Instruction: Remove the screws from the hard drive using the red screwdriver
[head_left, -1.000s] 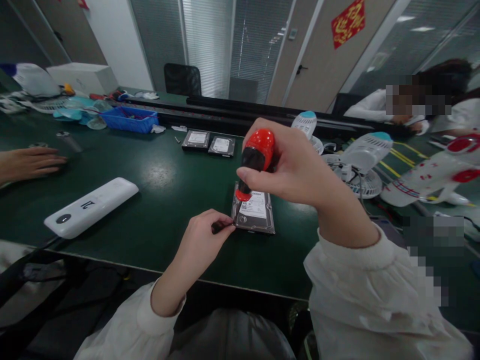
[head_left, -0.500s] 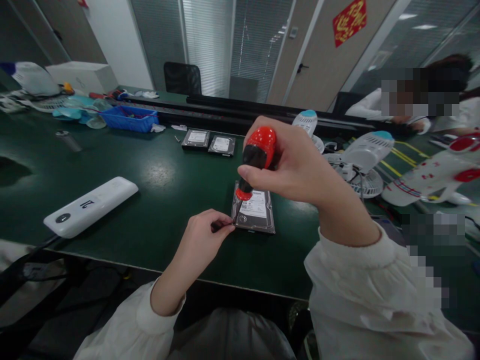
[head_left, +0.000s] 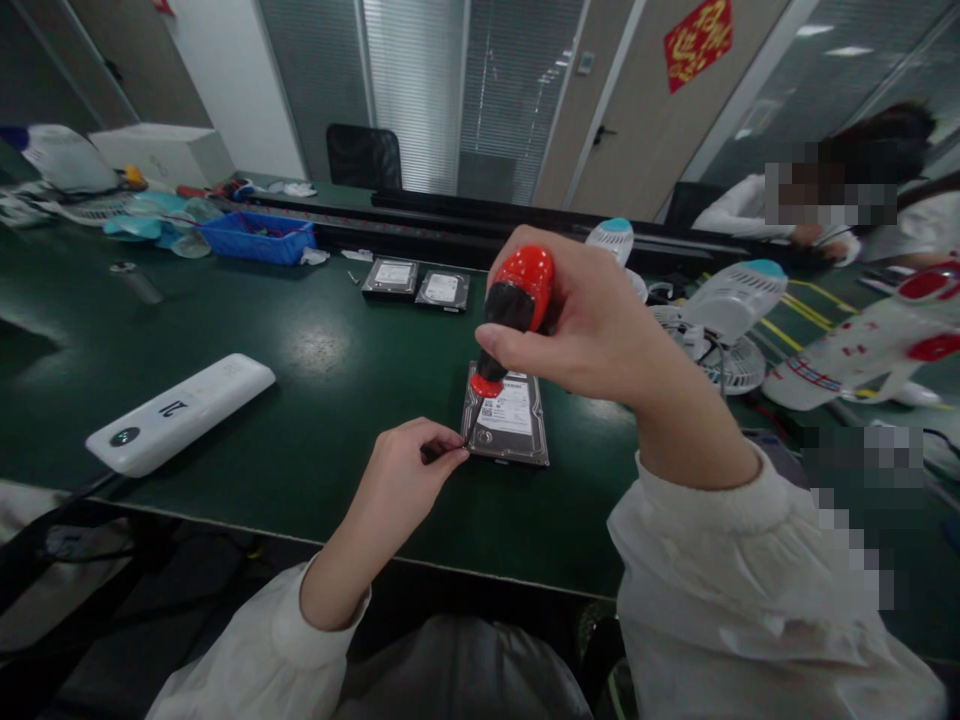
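Drive [head_left: 510,415] is set on worktop [head_left: 337,380], long axis roughly 12–6, at 2 o'clock from left hand [head_left: 409,465], which is nearer, pinched at drive's 7 o'clock corner, hold unclear; screwdriver [head_left: 514,305] is gripped in right hand [head_left: 581,325].

Three hard drives [head_left: 517,425] (a pair and a single), one hand-held screwdriver [head_left: 514,303], one white power bank [head_left: 184,410], one blue basket [head_left: 259,244], one red diamond-shaped decoration [head_left: 697,45].
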